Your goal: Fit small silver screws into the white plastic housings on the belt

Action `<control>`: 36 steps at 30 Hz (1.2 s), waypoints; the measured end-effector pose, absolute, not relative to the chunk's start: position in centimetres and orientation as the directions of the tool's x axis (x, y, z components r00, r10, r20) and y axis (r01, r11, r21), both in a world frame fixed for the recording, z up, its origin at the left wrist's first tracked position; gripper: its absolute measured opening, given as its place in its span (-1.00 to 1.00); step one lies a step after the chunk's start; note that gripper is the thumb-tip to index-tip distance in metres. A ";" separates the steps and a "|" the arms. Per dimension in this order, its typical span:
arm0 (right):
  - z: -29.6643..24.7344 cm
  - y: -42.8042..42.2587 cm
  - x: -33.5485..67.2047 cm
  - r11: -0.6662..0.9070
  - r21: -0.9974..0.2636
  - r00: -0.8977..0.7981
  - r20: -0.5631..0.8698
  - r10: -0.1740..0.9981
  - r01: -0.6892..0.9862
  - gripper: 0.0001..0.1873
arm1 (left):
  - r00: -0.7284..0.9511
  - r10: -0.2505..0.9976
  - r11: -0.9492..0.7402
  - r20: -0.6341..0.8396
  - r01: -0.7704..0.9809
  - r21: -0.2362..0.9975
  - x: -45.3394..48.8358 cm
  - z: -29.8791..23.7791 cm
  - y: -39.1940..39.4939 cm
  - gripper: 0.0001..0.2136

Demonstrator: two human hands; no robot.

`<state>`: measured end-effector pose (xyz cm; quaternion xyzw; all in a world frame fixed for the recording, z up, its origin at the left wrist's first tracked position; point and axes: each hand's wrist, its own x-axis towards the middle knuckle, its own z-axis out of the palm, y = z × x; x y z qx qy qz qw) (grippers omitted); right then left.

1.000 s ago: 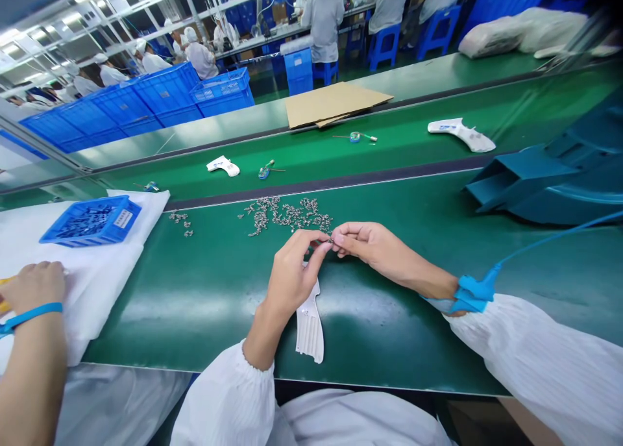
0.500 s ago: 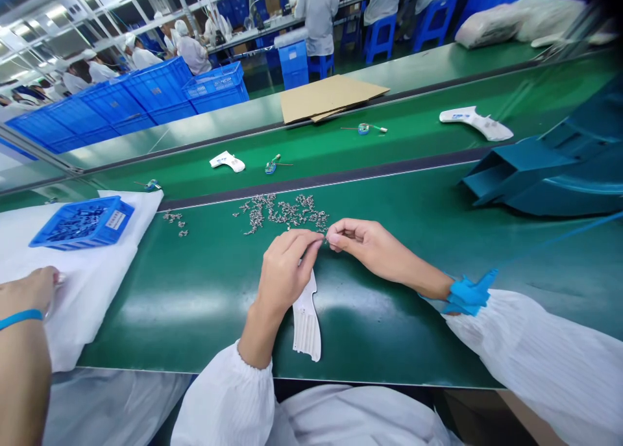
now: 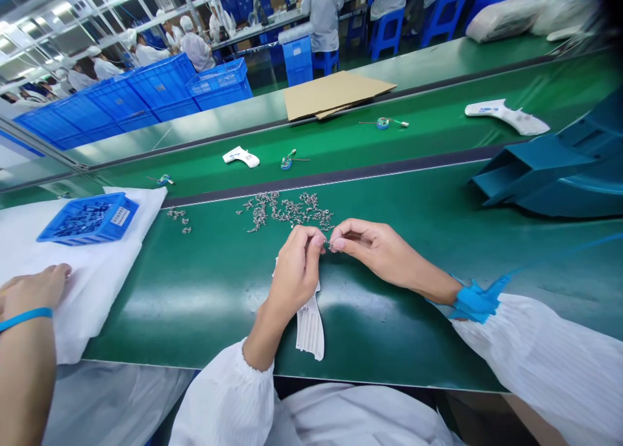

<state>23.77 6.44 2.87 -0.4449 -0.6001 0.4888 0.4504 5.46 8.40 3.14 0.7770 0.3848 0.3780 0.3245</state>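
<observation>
My left hand (image 3: 294, 271) rests on a white plastic shell half (image 3: 310, 326) lying on the green bench, fingers curled with thumb and forefinger pinched. My right hand (image 3: 372, 248) meets it fingertip to fingertip, pinching something tiny that I cannot make out. A scatter of several small metal parts (image 3: 287, 210) lies just beyond both hands. A blue wrist strap (image 3: 471, 301) with a cord sits on my right wrist.
Another person's hand (image 3: 32, 290) rests on white foam at the left, near a blue tray of parts (image 3: 87, 217). A teal chute (image 3: 545, 173) stands at the right. White shells (image 3: 506, 116) and small wired parts (image 3: 288, 161) lie on the conveyor, cardboard (image 3: 335, 94) behind.
My hands stay pinched together over the shell, with only slight finger shifts. The conveyor items have drifted right. The other person's hand at the left has shifted a little on the foam.
</observation>
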 end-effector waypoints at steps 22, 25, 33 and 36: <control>3.9 5.4 23.8 0.518 -0.737 -0.187 0.489 0.852 0.434 -0.93 | 0.477 0.871 -0.175 0.117 0.079 0.981 6.0 3.9 8.6 -0.71; 3.9 5.3 23.8 0.482 -0.747 -0.156 0.466 0.871 0.458 -0.93 | 0.434 0.882 -0.256 0.183 0.116 0.960 6.1 3.9 8.4 -0.73; 3.5 5.1 22.9 0.297 -0.943 -0.030 0.296 0.955 0.147 -0.80 | 0.321 0.828 -0.541 0.459 0.243 0.805 6.1 3.3 7.8 -0.86; 3.4 5.1 22.6 0.282 -0.958 0.005 0.282 0.959 0.046 -0.77 | 0.317 0.796 -0.596 0.515 0.265 0.758 6.0 3.3 7.7 -0.88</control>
